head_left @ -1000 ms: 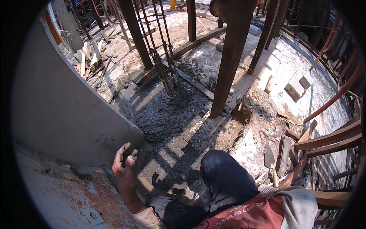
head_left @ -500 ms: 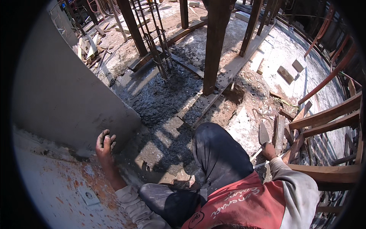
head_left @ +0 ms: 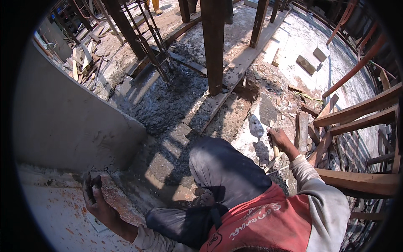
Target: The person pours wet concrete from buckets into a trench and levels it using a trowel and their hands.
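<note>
My right hand (head_left: 282, 139) is closed round the pale handle of a pointed trowel (head_left: 268, 111). Its dark grey blade reaches away from me over sunlit, debris-strewn ground, right of my raised knee. My left hand (head_left: 100, 206) is raised, fingers apart and slightly bent, with nothing visible in it. That hand is in front of the paint-stained lower wall (head_left: 50, 206), below a smooth grey plastered wall (head_left: 75, 122); contact with the wall cannot be told. Wet, rough concrete (head_left: 157, 101) spreads beyond the plastered corner.
A steel rebar cage (head_left: 153, 46) rises from the concrete beside dark timber posts (head_left: 213, 46). Timber beams (head_left: 357, 180) crowd my right side. Two blocks (head_left: 306, 65) lie farther off. Scrap wood (head_left: 86, 59) is piled at the far left. Someone's legs (head_left: 228, 11) show at the back.
My left hand has moved left and nearer, away from the plastered corner. My right hand has carried the trowel forward and left. The view has shifted somewhat.
</note>
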The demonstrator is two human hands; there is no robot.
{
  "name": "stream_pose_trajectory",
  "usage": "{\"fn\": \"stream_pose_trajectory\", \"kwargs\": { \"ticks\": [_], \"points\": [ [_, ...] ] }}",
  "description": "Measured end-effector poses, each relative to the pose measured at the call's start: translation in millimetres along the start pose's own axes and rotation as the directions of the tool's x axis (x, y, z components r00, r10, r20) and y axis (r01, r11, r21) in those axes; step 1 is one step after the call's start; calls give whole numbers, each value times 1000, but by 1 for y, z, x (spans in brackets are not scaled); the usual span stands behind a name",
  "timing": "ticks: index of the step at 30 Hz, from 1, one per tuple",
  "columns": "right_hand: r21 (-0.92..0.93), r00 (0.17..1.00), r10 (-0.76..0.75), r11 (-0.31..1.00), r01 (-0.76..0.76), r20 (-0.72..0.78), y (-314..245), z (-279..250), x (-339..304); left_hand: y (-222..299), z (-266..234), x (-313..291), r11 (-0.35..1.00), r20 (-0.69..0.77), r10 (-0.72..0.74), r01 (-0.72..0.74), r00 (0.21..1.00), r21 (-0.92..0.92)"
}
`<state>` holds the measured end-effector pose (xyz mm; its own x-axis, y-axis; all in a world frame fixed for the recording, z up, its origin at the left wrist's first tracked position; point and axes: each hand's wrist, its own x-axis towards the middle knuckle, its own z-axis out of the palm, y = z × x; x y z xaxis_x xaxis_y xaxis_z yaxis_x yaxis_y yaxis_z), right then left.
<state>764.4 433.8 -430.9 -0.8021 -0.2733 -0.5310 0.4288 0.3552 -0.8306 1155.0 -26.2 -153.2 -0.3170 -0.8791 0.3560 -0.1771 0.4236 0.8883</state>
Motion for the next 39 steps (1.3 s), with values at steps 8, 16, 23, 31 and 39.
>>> {"fn": "stream_pose_trajectory", "kwargs": {
  "ticks": [8, 16, 23, 31, 39],
  "points": [
    [-833, 834, -528, 381, 402, 161, -68, 74, 70, 45, -25, -54, 928, -207, 290, -221, 934, 300],
    [-869, 769, -549, 146, 474, 327, -64, 85, 124, 19, -26, -92, 951, -97, 217, -188, 971, 246],
    [-675, 712, -319, 238, 699, 625, -65, 141, 18, 4, -12, -95, 983, -69, 104, -92, 992, 158],
    [-819, 419, -832, -72, 569, 364, -40, 186, 164, -7, 2, -93, 1000, 56, 18, -18, 998, 5],
    [-651, 701, -567, 341, 678, 433, 7, 319, 60, -13, -20, -105, 997, 40, 13, -16, 999, 79]
  ]
}}
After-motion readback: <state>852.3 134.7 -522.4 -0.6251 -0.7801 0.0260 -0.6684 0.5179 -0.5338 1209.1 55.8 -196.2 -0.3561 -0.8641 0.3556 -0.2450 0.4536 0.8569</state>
